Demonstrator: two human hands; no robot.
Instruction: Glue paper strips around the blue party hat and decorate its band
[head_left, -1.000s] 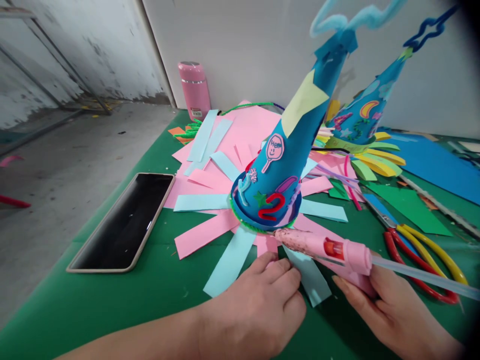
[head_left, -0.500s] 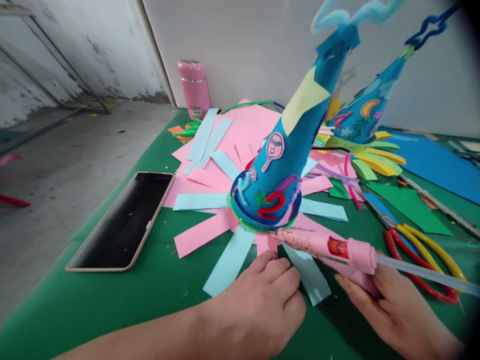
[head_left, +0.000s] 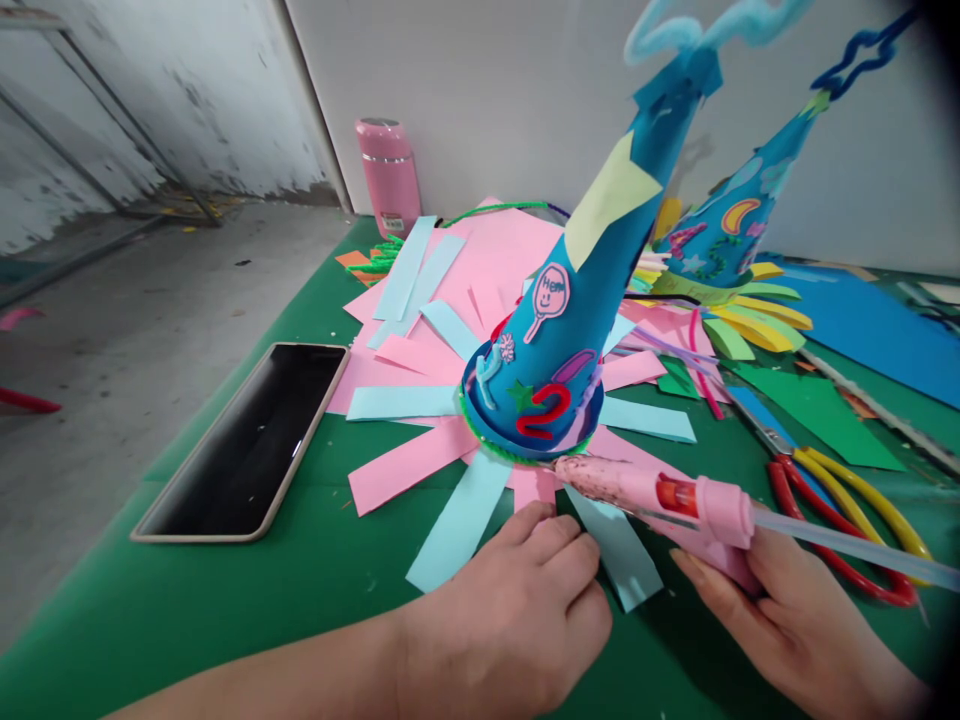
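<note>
A decorated blue paper cone hat [head_left: 577, 300] stands tilted to the right, with pink and light-blue paper strips fanning out under its rim. My left hand [head_left: 532, 600] is closed on the end of a pink paper strip [head_left: 534, 487] at the front of the brim. A pink hot glue gun [head_left: 667, 500] is gripped in my right hand [head_left: 802, 620], a clear glue stick poking out of its back. Its nozzle meets the green pipe-cleaner edging [head_left: 495, 447] at the front of the rim, just above the pink strip.
Left on the green table [head_left: 315, 620] lies a smartphone [head_left: 247, 440]. A pink bottle [head_left: 388, 178] stands behind. Scissors [head_left: 847, 510] with red and yellow handles lie right, near green paper [head_left: 825, 410]. A second blue cone hat [head_left: 742, 210] stands at the back right.
</note>
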